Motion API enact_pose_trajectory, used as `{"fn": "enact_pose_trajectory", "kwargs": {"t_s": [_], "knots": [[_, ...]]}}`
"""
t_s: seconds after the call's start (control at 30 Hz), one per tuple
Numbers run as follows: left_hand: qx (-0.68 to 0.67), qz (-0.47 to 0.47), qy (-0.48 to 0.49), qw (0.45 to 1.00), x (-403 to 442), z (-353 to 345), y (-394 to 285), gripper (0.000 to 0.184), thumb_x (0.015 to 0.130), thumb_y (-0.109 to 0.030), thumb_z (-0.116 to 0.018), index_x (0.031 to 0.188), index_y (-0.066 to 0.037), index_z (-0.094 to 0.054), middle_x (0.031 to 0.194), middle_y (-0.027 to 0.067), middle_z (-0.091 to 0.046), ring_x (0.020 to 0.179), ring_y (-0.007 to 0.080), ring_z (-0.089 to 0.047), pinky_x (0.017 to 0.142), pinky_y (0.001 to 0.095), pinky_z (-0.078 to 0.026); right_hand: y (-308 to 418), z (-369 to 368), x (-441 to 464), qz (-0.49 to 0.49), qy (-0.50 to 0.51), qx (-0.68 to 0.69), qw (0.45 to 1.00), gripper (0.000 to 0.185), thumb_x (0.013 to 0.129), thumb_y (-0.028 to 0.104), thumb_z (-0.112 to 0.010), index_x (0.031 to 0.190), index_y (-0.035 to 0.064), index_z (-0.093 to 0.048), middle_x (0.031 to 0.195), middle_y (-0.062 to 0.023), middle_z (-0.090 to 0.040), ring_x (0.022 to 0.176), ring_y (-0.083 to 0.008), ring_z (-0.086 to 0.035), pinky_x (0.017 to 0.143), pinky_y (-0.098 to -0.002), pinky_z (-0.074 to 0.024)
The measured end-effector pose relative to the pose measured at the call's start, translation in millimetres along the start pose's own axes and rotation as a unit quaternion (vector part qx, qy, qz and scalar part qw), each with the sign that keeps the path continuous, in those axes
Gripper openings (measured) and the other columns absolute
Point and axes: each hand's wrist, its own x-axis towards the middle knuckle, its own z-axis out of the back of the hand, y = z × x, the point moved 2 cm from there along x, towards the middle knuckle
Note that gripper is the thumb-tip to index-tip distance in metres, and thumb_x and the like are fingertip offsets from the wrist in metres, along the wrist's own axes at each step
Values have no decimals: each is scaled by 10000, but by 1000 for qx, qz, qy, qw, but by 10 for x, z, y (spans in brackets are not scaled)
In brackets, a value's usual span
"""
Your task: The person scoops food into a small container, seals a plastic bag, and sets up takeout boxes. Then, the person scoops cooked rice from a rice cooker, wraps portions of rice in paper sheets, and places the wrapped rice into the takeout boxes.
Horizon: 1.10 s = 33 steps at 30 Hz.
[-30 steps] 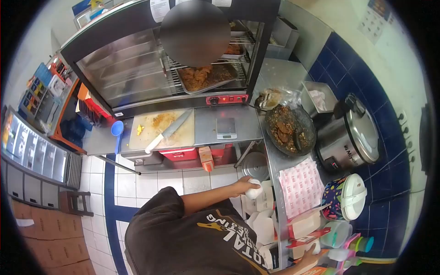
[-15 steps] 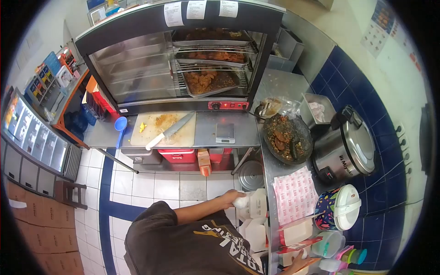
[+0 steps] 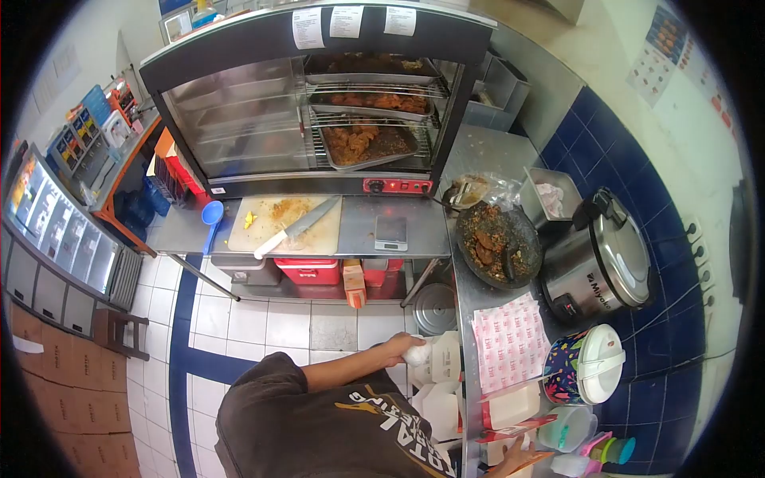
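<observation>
My left hand (image 3: 402, 348) is closed around a small white bundle (image 3: 417, 354), whose kind I cannot make out. It hovers beside open white takeaway boxes (image 3: 437, 405) stacked low against the counter's side. At the lower right, my right hand (image 3: 518, 456) has its fingers at a red-and-white takeaway box (image 3: 496, 452) on the counter edge; the grip is partly hidden. Just above that hand lies an open paper box (image 3: 510, 406), beyond it pink-printed wrapping sheets (image 3: 510, 341).
A stone mortar (image 3: 522, 231) with chili mix, a rice cooker (image 3: 594, 267) and a patterned tub (image 3: 564, 374) line the right counter. Ahead, a knife (image 3: 296, 229) rests on a cutting board (image 3: 323, 243), near a scale (image 3: 391, 233) and blue ladle (image 3: 212, 215). A warming cabinet (image 3: 263, 187) holds fried food.
The view has shifted slightly. My left hand stays closed on the white bundle, and my right hand remains at the boxes with hardly any movement.
</observation>
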Motion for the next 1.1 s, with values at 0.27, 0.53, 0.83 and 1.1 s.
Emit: {"fn": "enact_pose_trajectory", "kwargs": {"t_s": [0.27, 0.53, 0.83, 1.1], "knots": [[-23, -3, 6, 1000, -18, -1, -18, 394, 924, -175, -672, 1235, 55, -597, 1145, 176, -681, 1006, 306, -704, 868, 488, -581, 335, 211, 19, 84, -84, -76, 990, 1101, 792, 480, -829, 1483, -146, -243, 1338, -336, -451, 1258, -421, -475, 1087, -515, -419], [-6, 6, -1, 1000, 34, 14, 10, 406, 924, -174, -672, 1246, 58, -586, 1160, 183, -674, 1030, 316, -696, 890, 495, -574, 1724, 1073, 562, -62, -141, -3, 988, 680, 915, 379, -714, 1387, -41, -462, 1313, -260, -552, 1200, -410, -564, 1014, -480, -485], [-19, -2, 6, 1000, -84, -23, -10, 325, 925, -170, -658, 1188, 19, -628, 1090, 130, -702, 967, 272, -700, 864, 442, -570, 2068, 641, 647, 1, -46, 108, 993, 587, 966, 246, -677, 1439, -11, -441, 1412, -238, -529, 1286, -386, -537, 1098, -462, -423], [-73, -47, 56, 995, -6, 393, 113, 284, 924, -163, -668, 1157, -7, -618, 1092, 124, -675, 984, 256, -683, 877, 419, -571, 2154, 349, 672, -12, -33, 101, 994, 609, 906, 274, -717, 1417, 40, -482, 1388, -226, -562, 1320, -375, -510, 1129, -399, -356]]}}
